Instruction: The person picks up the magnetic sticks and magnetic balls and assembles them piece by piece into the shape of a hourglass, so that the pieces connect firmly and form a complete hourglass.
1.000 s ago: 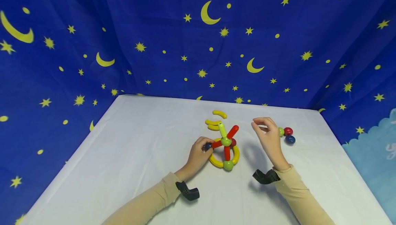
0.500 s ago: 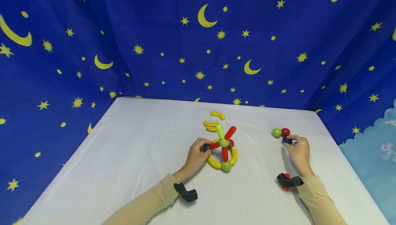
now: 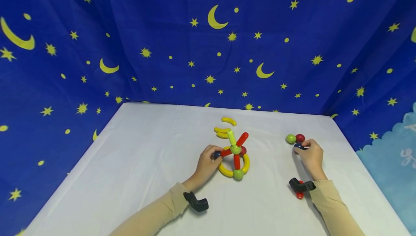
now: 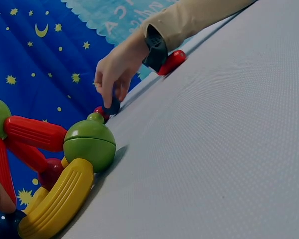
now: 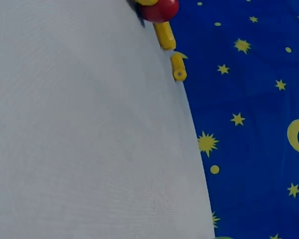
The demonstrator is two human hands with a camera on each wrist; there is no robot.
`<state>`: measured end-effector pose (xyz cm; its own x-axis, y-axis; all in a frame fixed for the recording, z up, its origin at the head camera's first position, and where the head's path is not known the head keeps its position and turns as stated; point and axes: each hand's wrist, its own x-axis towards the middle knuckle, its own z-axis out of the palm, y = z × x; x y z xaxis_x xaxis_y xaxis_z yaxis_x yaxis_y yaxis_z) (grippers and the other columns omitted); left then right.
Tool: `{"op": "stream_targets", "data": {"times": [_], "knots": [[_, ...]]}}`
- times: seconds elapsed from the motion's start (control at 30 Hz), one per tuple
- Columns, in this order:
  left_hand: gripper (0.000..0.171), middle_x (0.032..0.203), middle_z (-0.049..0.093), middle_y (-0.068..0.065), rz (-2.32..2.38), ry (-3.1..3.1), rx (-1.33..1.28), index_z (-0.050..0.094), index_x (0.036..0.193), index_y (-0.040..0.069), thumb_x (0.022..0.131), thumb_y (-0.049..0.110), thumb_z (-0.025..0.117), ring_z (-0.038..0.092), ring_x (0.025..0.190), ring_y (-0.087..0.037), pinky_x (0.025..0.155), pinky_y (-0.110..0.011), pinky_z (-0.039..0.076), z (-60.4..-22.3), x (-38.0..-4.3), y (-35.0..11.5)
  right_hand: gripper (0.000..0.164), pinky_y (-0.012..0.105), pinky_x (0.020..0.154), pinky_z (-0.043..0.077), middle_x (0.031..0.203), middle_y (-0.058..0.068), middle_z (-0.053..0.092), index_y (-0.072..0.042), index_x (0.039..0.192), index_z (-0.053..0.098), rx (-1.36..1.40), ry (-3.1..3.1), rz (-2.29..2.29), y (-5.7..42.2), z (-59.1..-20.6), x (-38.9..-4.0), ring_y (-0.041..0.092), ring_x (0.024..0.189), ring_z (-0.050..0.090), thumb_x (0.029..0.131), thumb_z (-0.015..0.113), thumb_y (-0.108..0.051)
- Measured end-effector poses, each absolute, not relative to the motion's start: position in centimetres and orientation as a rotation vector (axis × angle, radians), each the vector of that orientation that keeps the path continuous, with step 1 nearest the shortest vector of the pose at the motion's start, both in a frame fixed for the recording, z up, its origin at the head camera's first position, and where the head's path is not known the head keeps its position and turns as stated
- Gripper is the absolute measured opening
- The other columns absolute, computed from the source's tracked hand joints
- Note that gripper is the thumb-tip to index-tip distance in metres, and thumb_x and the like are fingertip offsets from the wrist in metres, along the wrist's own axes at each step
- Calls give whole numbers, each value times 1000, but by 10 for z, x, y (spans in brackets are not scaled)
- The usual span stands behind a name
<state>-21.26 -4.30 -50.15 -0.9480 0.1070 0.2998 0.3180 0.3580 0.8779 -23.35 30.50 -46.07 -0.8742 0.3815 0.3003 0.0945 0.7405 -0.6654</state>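
The hands are well apart over the table (image 3: pixel 146 149). The left hand (image 3: pixel 206 162) grips the blue corner ball (image 3: pixel 217 154) at the left of the stick-and-ball toy (image 3: pixel 235 150), mid-table. On the right, the right hand (image 3: pixel 312 158) pinches a second blue ball (image 3: pixel 299 147), just beside a green ball (image 3: pixel 290 139) and a red ball (image 3: pixel 300 138). A red stick (image 3: pixel 299 195) lies nearer, partly hidden; yellow sticks (image 3: pixel 229 121) lie beyond the toy.

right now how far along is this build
Looks done: a yellow ring joined by red rods to the upper green ball, topped by a lime rod. In hand: the left hand pinches the ring's dark blue ball; the right hand pinches a loose dark blue ball. Possibly left: the unattached curved yellow rods, lone green ball, red ball and red piece.
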Motion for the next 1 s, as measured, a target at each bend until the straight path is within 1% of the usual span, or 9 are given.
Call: {"op": "stream_targets", "data": {"times": [0.1,0.17,0.27,0.37,0.43,0.6,0.67,0.83,1.0], "knots": [[23,104,64,-6,-1638,-2427,-394,68,102,8,80,2,65,56,92,-16,75,-20,42,-501,-211,-43,24,11,60,36,91,27,64,5,87,56,-346,-2487,981,296,-450,-229,11,71,57,75,74,-4],[23,104,64,-5,-1641,-2436,-386,68,103,8,80,2,65,56,93,-16,76,-20,42,-501,-210,-43,24,8,58,36,91,25,64,4,90,58,-292,-2442,1043,284,-437,-224,-2,67,51,75,75,-5],[23,104,64,-4,-1637,-2450,-367,68,103,9,81,3,65,56,94,-15,77,-21,42,-502,-211,-44,25,4,62,42,89,8,63,3,97,60,-166,-2385,1178,258,-412,-220,-11,70,49,78,74,-7],[24,105,63,-4,-1639,-2451,-364,68,104,9,81,3,64,56,95,-15,78,-21,42,-502,-212,-45,28,5,70,46,91,-8,59,4,103,61,14,-2330,1323,228,-386,-221,-9,80,55,81,73,-7],[24,104,63,-5,-1638,-2439,-378,68,104,9,81,2,64,56,94,-17,77,-21,42,-502,-213,-45,29,6,75,48,95,-10,57,4,106,60,157,-2299,1424,208,-374,-224,-7,86,58,82,72,-6],[24,104,64,-6,-1641,-2416,-398,68,103,8,80,1,65,56,93,-18,76,-20,42,-499,-211,-45,32,11,83,49,108,14,61,7,112,57,513,-2283,1600,163,-358,-232,-2,92,59,84,70,-3],[24,104,64,-7,-1647,-2422,-392,68,103,8,80,1,64,56,94,-18,76,-20,42,-498,-211,-45,33,14,85,50,111,20,61,6,113,58,600,-2312,1611,149,-356,-235,0,92,59,83,70,-2],[24,104,64,-7,-1656,-2429,-386,68,102,6,80,1,63,56,93,-18,77,-20,42,-497,-210,-45,35,28,90,52,113,18,62,2,114,59,711,-2410,1557,130,-357,-240,15,96,62,82,72,-4],[23,104,64,-7,-1646,-2433,-394,68,102,6,80,1,63,56,92,-18,77,-20,41,-497,-210,-46,34,43,94,50,115,18,63,0,114,61,804,-2471,1472,124,-361,-242,28,101,62,82,72,-4]]}}
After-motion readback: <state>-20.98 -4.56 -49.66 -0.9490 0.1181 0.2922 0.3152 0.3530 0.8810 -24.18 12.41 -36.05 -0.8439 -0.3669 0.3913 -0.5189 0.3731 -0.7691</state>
